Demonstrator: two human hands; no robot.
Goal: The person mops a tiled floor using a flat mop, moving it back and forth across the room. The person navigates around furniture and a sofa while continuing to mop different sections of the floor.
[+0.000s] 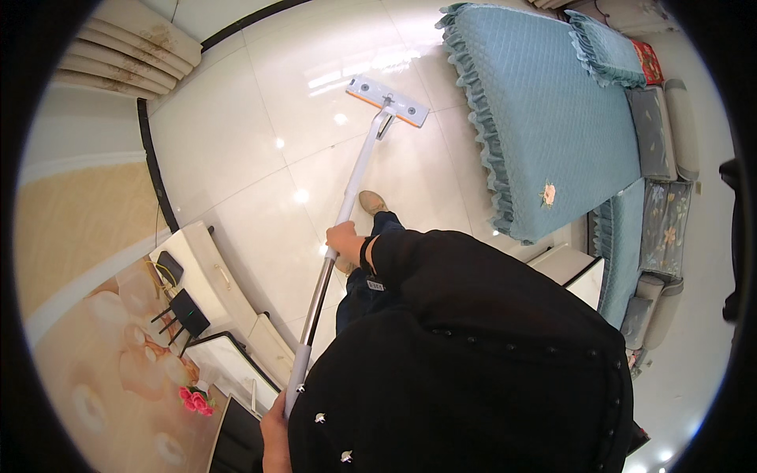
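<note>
A flat mop's long grey and chrome pole (319, 290) slants across the view. Its grey rectangular mop head (388, 101), edged in orange, rests on the glossy tile floor (236, 154). Around the pole's middle, the fingers of my right hand (342, 237) are closed. My left hand (275, 434) is at the pole's upper grip, close against my black shirt (473, 366); the shirt partly hides that end. One beige shoe (372, 202) shows just right of the pole, and the other lies partly behind it.
To the right stands a sofa with a blue quilted, ruffled cover (550, 118) and grey cushions (653, 133). A white drawer cabinet (219, 278) on the left bears a black router (186, 313); pink flowers (196, 401) are beyond. Beige curtains (130, 47) hang at upper left.
</note>
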